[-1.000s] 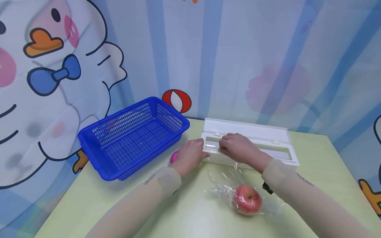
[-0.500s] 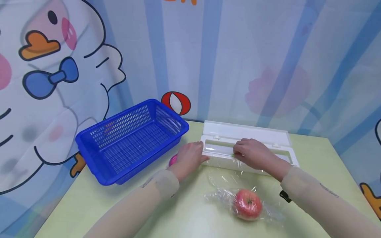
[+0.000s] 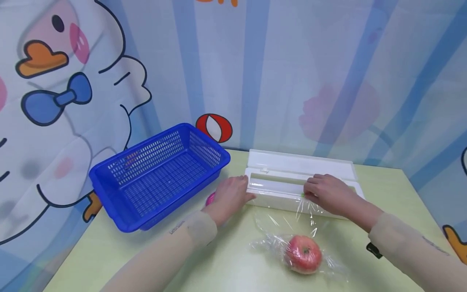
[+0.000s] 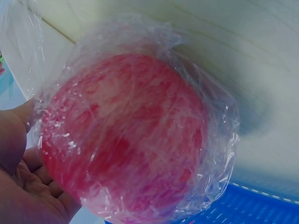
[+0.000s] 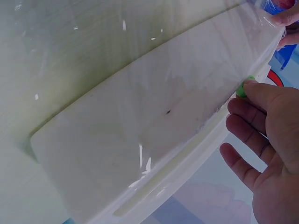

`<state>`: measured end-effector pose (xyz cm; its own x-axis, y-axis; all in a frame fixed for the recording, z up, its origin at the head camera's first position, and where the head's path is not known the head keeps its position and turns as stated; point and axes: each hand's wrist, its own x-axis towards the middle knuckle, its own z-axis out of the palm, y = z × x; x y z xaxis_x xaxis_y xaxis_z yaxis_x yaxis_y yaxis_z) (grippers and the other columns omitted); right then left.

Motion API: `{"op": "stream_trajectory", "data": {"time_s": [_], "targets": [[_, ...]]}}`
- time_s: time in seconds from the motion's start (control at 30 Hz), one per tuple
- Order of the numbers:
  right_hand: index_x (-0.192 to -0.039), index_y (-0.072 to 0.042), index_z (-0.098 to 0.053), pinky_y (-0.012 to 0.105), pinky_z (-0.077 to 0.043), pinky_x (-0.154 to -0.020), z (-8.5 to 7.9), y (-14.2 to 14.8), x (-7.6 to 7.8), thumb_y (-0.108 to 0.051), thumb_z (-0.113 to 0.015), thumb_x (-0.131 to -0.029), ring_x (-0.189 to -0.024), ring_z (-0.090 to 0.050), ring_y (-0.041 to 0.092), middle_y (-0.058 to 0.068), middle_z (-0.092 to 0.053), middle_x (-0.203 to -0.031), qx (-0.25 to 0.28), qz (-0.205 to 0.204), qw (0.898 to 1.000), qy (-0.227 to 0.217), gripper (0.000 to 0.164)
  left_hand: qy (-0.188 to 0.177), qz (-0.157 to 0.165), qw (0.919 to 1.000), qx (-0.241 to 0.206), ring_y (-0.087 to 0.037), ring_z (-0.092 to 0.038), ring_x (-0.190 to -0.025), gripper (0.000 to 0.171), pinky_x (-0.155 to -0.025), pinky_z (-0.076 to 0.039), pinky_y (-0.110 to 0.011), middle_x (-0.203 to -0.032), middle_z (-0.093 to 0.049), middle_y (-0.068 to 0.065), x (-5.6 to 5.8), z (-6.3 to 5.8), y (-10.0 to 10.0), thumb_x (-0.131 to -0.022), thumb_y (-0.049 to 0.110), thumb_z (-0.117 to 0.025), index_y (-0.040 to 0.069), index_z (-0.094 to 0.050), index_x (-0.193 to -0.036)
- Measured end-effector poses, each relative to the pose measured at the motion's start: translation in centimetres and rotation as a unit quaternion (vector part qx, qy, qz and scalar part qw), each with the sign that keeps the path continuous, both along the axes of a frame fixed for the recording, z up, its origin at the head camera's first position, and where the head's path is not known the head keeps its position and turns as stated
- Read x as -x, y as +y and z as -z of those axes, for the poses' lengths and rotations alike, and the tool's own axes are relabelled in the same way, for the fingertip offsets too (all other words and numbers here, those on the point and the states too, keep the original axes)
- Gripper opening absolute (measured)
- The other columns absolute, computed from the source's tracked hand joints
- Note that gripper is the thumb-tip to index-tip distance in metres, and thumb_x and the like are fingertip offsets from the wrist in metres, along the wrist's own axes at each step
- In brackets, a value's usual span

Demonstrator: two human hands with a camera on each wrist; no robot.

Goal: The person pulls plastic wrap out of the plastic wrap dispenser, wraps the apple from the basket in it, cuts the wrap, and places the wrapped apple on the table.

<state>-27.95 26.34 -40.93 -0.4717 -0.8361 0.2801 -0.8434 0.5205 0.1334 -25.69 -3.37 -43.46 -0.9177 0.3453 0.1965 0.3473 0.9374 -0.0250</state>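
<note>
A white cling film dispenser (image 3: 270, 200) lies at the back of the table, its lid (image 3: 303, 163) tipped back. My left hand (image 3: 229, 199) grips the dispenser's left end, thumb on the front. Between thumb and fingertips, my right hand (image 3: 331, 195) pinches a green slide cutter (image 5: 241, 89) on the top front edge, right of the middle. Clear cling film (image 3: 270, 225) runs from that edge to a red apple (image 3: 304, 255) on the table. A second film-wrapped apple (image 4: 126, 135) sits beside my left wrist, mostly hidden by that hand in the head view.
Left of the dispenser stands a blue plastic basket (image 3: 166, 178) with slotted walls. Behind the light table (image 3: 233, 263) hangs a printed cartoon curtain (image 3: 277, 73), close to the back edge.
My right hand has slid the green cutter rightward along the dispenser's edge, from near the left end to past the middle. My left hand keeps its grip, and the apple stays put.
</note>
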Motion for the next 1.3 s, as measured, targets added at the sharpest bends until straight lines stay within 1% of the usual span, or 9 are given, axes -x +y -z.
{"op": "stream_trajectory", "data": {"time_s": [0.47,0.63,0.7,0.73,0.8,0.87,0.9,1.1,1.3], "targets": [[-0.082,-0.019,-0.055,0.031,-0.038,-0.060,0.3,5.7,-0.8,-0.012,-0.075,-0.074,-0.069,-0.038,0.008,-0.012,-0.045,-0.077,0.004,0.015,1.000,0.018,0.022,0.007,0.004,0.9999,0.007,-0.016,-0.058,-0.074,0.046,-0.061,-0.048,-0.025,-0.083,-0.059,-0.002,0.1,0.0,-0.3,-0.086,0.053,-0.062,0.009,-0.057,-0.098],[-0.085,-0.019,-0.056,0.033,-0.041,-0.063,0.5,6.9,-0.9,-0.014,-0.073,-0.076,-0.071,-0.042,0.009,-0.011,-0.048,-0.080,-0.008,0.022,1.000,0.020,0.020,0.006,0.005,0.9999,0.007,-0.015,-0.056,-0.070,0.044,-0.057,-0.046,-0.025,-0.078,-0.055,0.000,0.1,0.2,-0.4,-0.086,0.052,-0.063,0.010,-0.056,-0.093],[-0.086,-0.019,-0.057,0.035,-0.042,-0.064,0.6,7.4,-0.9,-0.024,-0.066,-0.087,-0.072,-0.043,0.009,-0.011,-0.048,-0.081,-0.005,0.020,1.000,0.024,0.010,0.013,0.010,0.9998,0.010,-0.015,-0.056,-0.069,0.043,-0.056,-0.046,-0.025,-0.076,-0.055,0.000,0.1,0.1,-0.3,-0.086,0.052,-0.063,0.010,-0.055,-0.091],[-0.086,-0.019,-0.057,0.035,-0.042,-0.064,0.7,7.6,-1.0,-0.031,-0.059,-0.093,-0.072,-0.043,0.010,-0.011,-0.048,-0.081,-0.002,0.019,0.999,0.027,0.014,0.015,0.012,0.9997,0.011,-0.015,-0.056,-0.069,0.043,-0.055,-0.045,-0.025,-0.076,-0.054,0.000,0.1,0.1,-0.2,-0.086,0.052,-0.063,0.010,-0.055,-0.091],[-0.086,-0.019,-0.057,0.037,-0.042,-0.065,0.8,8.1,-1.0,-0.044,-0.040,-0.101,-0.072,-0.044,0.011,-0.011,-0.048,-0.081,0.002,0.017,0.999,0.033,0.033,0.017,0.017,0.9996,0.014,-0.015,-0.056,-0.069,0.043,-0.055,-0.046,-0.025,-0.076,-0.055,0.000,0.0,0.0,0.0,-0.085,0.052,-0.063,0.010,-0.056,-0.091],[-0.086,-0.019,-0.057,0.037,-0.043,-0.065,0.9,8.7,-1.2,-0.051,-0.018,-0.102,-0.072,-0.045,0.011,-0.011,-0.048,-0.081,0.003,0.021,0.999,0.038,0.052,0.016,0.017,0.9995,0.021,-0.015,-0.056,-0.070,0.044,-0.057,-0.046,-0.025,-0.078,-0.056,-0.001,-0.1,0.0,0.1,-0.086,0.053,-0.063,0.010,-0.056,-0.093],[-0.086,-0.020,-0.057,0.037,-0.043,-0.064,0.9,9.0,-1.3,-0.052,-0.011,-0.100,-0.072,-0.045,0.011,-0.011,-0.048,-0.081,-0.001,0.026,0.999,0.038,0.058,0.015,0.017,0.9995,0.023,-0.015,-0.056,-0.070,0.044,-0.057,-0.046,-0.025,-0.078,-0.056,-0.001,-0.1,0.0,0.1,-0.086,0.053,-0.062,0.010,-0.056,-0.093],[-0.085,-0.020,-0.058,0.032,-0.039,-0.058,0.9,11.1,-1.8,-0.055,-0.008,-0.099,-0.070,-0.042,0.008,-0.011,-0.049,-0.081,0.004,0.048,0.997,0.054,0.063,0.016,0.009,0.9995,0.026,-0.015,-0.056,-0.069,0.045,-0.057,-0.046,-0.024,-0.078,-0.056,0.000,0.0,-0.1,0.0,-0.086,0.053,-0.063,0.010,-0.057,-0.094],[-0.084,-0.019,-0.057,0.031,-0.039,-0.056,1.3,12.2,-1.9,-0.052,-0.010,-0.101,-0.069,-0.041,0.008,-0.011,-0.048,-0.080,0.010,0.042,0.996,0.073,0.060,0.009,0.014,0.9996,0.024,-0.014,-0.055,-0.069,0.044,-0.057,-0.045,-0.024,-0.078,-0.055,0.000,0.0,-0.1,-0.1,-0.087,0.053,-0.061,0.010,-0.056,-0.093]]}}
